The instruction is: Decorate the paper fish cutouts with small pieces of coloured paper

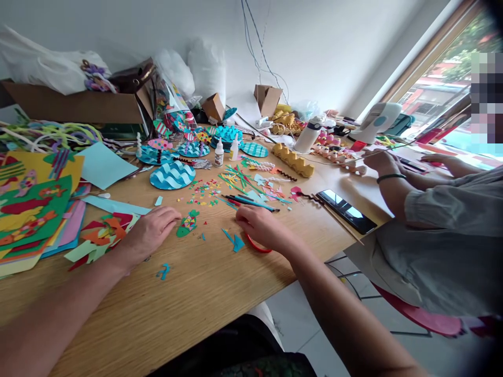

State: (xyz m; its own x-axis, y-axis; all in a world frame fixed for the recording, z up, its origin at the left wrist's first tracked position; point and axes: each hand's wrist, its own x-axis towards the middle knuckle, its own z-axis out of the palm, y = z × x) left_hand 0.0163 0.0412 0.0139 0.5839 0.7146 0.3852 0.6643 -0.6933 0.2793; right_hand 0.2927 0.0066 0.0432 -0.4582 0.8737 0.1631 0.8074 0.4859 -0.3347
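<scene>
My left hand (151, 230) rests on the table with its fingers curled and pressed together. Its fingertips are just left of a small green paper fish (187, 224) with a patterned body; a gap shows between them. My right hand (262, 224) is also closed, its fingers curled down over the tabletop. What either hand holds, if anything, is hidden. A red loop (258, 247), apparently a scissors handle, shows under my right hand. Blue paper scraps (237, 243) lie to its left, and several dark pens (251, 201) lie just beyond it.
Paper sheets (31, 209) and cut scraps (102, 235) lie at left. Glue bottles (219, 153), a blue wavy disc (172, 175) and confetti bits (204, 191) are farther back. A phone (346, 210) and a stick (338, 217) lie at right, near another person's hands (381, 163).
</scene>
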